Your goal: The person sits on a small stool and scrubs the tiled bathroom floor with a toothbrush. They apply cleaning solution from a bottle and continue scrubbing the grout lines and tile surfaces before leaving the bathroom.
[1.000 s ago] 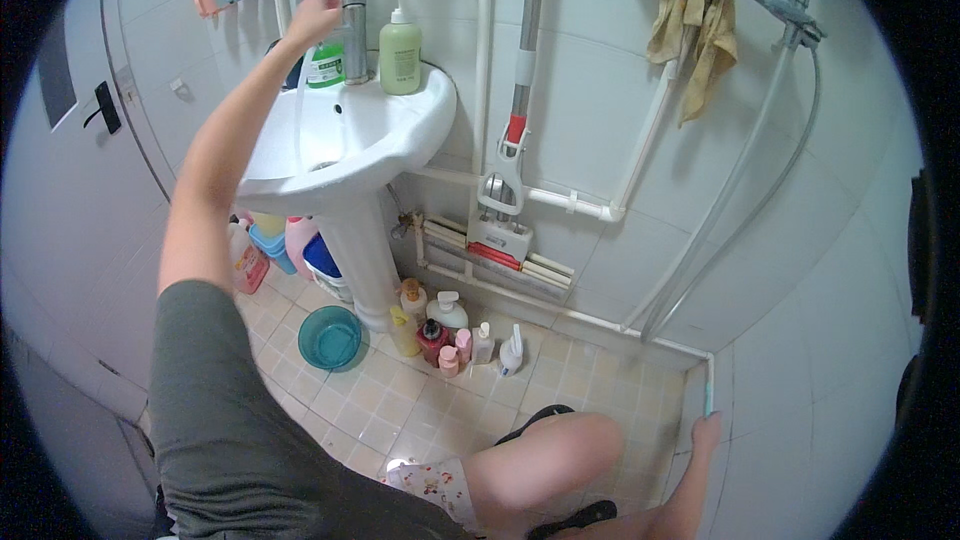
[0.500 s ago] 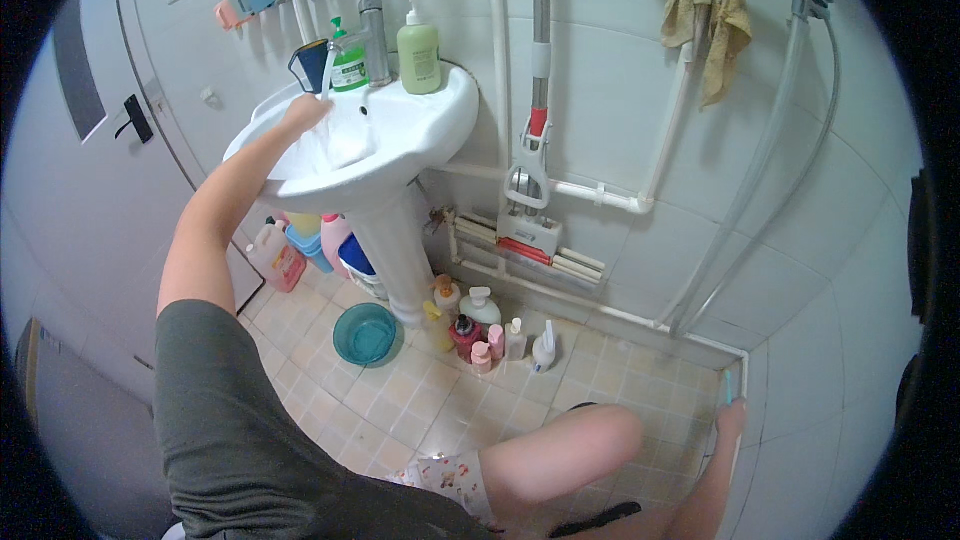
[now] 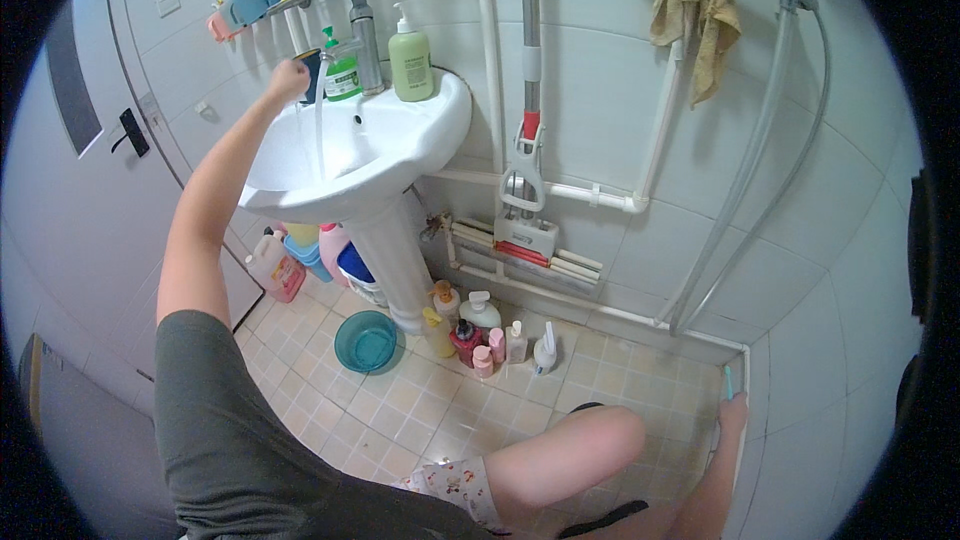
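Observation:
My left hand reaches over the far left of the white washbasin, its fingers closed on the handle of a dark blue cup. Water streams from the grey tap into the basin, just right of the cup. Low at the far right, by the wall's foot, my right hand is closed around a thin light blue handle. It resembles a toothbrush, but its far end is too small to make out.
Beside the tap stand a green soap bottle and a pale green pump bottle. A teal bowl and several pump bottles rest on the tiled floor. A mop leans against the wall; a shower hose hangs right.
My left hand has moved from under the running water, up and left, to the dark blue cup and closed on its handle. My right hand stays in the corner with the light blue handle.

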Available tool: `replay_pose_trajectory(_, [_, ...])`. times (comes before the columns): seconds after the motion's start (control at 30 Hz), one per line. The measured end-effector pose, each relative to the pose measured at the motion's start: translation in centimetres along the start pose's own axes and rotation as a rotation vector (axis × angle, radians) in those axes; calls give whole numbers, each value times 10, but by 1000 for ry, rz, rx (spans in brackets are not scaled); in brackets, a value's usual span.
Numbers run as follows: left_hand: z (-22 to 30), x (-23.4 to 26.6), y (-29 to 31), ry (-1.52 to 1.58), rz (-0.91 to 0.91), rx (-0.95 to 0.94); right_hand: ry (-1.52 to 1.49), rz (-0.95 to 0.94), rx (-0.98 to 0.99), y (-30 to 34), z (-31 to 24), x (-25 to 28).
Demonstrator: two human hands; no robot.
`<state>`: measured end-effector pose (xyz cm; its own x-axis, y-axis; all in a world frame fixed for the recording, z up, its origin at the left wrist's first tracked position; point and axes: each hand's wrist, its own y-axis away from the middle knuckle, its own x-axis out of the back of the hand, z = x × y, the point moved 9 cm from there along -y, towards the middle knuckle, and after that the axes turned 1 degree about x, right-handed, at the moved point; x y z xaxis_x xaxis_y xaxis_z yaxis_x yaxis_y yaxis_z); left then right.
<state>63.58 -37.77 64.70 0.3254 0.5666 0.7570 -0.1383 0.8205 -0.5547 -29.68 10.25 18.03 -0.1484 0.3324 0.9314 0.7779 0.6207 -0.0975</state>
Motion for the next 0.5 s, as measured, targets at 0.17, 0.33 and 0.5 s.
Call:
replay_pose_trajectory(0.17, [91, 32, -49, 22, 116, -306, -4, -30, 30, 7, -14, -6])
replay_pose_trajectory(0.33, [118, 6, -52, 396, 54, -287, 24, -65, 14, -5, 11, -19])
replay_pose_trajectory(0.5, [110, 0, -53, 157, -90, -339, 57, -76, 10, -9, 18, -29])
